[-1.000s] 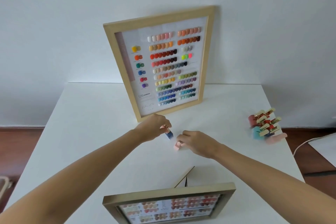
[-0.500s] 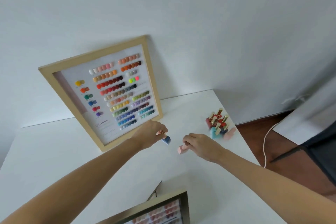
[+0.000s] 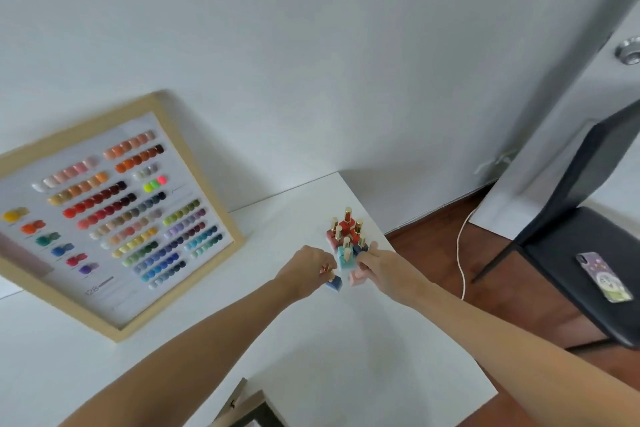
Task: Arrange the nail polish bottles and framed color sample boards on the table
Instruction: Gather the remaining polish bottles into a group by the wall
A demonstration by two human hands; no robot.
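My left hand (image 3: 306, 267) pinches the cap of a blue nail polish bottle (image 3: 334, 283) just above the white table (image 3: 346, 350). My right hand (image 3: 379, 267) grips a pale pink bottle (image 3: 356, 278) beside it. Both bottles are right in front of a cluster of several bottles (image 3: 347, 239) with gold caps near the table's right edge. A large wooden-framed color sample board (image 3: 110, 215) leans on the wall at the left. Only a corner of a second framed board (image 3: 242, 412) shows at the bottom edge.
The table's right edge drops to a wooden floor (image 3: 485, 270) with a white cable (image 3: 460, 253). A black chair (image 3: 581, 253) stands at the right with a phone (image 3: 604, 277) on its seat. A white wall rises behind the table.
Both hands have carried their bottles to the right, up to the cluster by the table's edge. The view has swung right, so the big board now sits at the left.
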